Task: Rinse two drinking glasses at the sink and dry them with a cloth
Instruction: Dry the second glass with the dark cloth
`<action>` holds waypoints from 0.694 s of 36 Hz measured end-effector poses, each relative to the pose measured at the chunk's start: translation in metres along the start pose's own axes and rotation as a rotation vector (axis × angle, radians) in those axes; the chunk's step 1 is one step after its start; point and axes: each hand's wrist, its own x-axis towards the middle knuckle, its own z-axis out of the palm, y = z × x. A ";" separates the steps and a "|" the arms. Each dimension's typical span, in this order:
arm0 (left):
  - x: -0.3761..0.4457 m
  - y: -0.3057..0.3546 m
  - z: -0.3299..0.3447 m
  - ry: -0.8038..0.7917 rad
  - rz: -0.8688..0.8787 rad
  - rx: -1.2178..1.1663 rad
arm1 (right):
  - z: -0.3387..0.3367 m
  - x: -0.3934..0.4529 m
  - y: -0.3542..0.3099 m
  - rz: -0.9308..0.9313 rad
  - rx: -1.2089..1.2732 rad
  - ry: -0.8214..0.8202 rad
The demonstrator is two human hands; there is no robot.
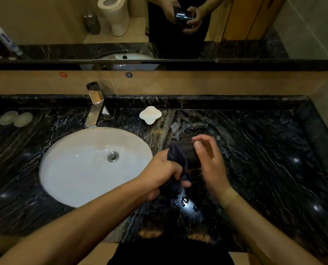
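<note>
Over the black marble counter, right of the basin, my left hand (163, 169) grips a dark cloth (177, 159), one end of which is pushed against a clear drinking glass (190, 153). The glass lies on its side between my hands. My right hand (209, 159) holds the glass at its right end, fingers partly curled around it. The glass is hard to see against the dark stone; its reflection (185, 16) shows in the mirror. A second glass is not in sight.
A white oval sink (73, 169) with a metal drain (113, 156) lies to the left, a chrome tap (95, 104) behind it. A white soap dish (150, 114) stands on the counter (274, 159). Two pale round soaps (16, 118) sit far left. Water drops glisten near the front edge.
</note>
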 end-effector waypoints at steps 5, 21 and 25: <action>-0.001 -0.011 0.005 -0.020 0.079 0.095 | -0.001 0.003 0.001 -0.020 -0.070 0.077; 0.006 -0.009 -0.051 -0.274 1.131 1.694 | -0.018 0.014 -0.016 0.978 0.378 -0.495; -0.002 -0.004 -0.034 0.040 0.609 1.171 | -0.007 0.009 -0.018 0.722 0.547 -0.352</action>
